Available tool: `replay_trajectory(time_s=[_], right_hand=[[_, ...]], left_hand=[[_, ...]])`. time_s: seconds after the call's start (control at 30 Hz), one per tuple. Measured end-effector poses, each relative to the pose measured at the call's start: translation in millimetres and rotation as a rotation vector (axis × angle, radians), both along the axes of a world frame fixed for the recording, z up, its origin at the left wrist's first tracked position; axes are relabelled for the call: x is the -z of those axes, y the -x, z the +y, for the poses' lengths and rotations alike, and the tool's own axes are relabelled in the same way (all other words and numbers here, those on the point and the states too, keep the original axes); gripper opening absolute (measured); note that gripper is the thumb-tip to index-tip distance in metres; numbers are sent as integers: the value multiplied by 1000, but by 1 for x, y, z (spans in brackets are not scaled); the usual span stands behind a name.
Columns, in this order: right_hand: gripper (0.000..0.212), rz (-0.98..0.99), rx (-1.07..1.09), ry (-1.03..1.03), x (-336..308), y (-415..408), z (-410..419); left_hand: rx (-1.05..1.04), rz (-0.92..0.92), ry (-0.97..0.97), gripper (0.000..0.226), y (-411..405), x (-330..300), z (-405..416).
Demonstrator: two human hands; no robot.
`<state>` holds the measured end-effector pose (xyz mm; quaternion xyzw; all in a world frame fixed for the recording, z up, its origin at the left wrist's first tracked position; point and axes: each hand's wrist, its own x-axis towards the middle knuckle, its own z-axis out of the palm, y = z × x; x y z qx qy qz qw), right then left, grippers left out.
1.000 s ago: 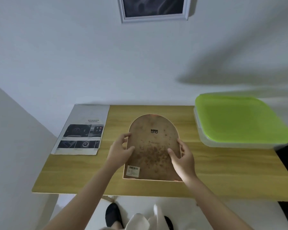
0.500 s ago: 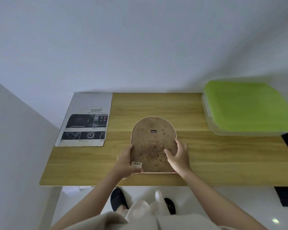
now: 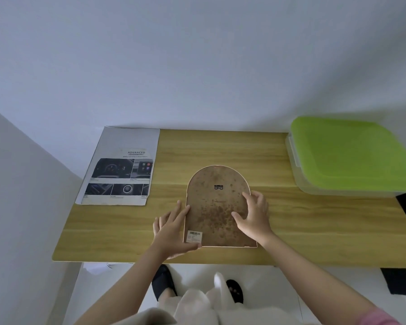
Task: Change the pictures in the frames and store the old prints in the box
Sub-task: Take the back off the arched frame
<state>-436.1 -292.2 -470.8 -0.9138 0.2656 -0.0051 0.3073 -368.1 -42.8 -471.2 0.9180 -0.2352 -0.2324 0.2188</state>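
Head view: you stand at a wooden desk [image 3: 314,231] with one arched frame [image 3: 217,207] lying face down at centre frame, its stained backing board up and its long axis running away from you, rounded top toward the wall and flat base at the desk's near edge. Your left hand [image 3: 171,233] lies flat and open on the desk against the frame's lower left edge, thumb tucked at the corner by the barcode sticker [image 3: 194,236]; it grips nothing. Your right hand [image 3: 253,216] rests spread on the backing's right side, fingers splayed wide, pressing rather than holding. Both hands touch the frame, one on each flank, so neither is clearly nearer. A small metal hanger [image 3: 218,187] sits beyond your fingers, toward the arch. The coming move likely turns on freeing that backing, and its clips, if any, cannot be made out. Count: one frame, one printed sheet [image 3: 122,167] at left, well apart from the frame, and one box [image 3: 352,156] with a green lid, shut, at the right edge. No loose print from the frame is visible.
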Motion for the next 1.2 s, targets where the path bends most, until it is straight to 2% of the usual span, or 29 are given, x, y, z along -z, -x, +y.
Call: replay_trajectory(time_s=[0.27,0.6,0.93,1.2], right_hand=[[70,88,-292,187,-17,-65,-13],[72,303,-456,308,-24,-116,-18],[88,446,-395,113,-42,-148,-18],[78,480,-297,-12,-42,-167,-19]], left_hand=[[125,-135,-61,116,-3,3,4],[192,-180,-123,121,-7,11,7],[198,-165,-112,125,-9,13,7],[211,-157,-145,128,-10,12,6]])
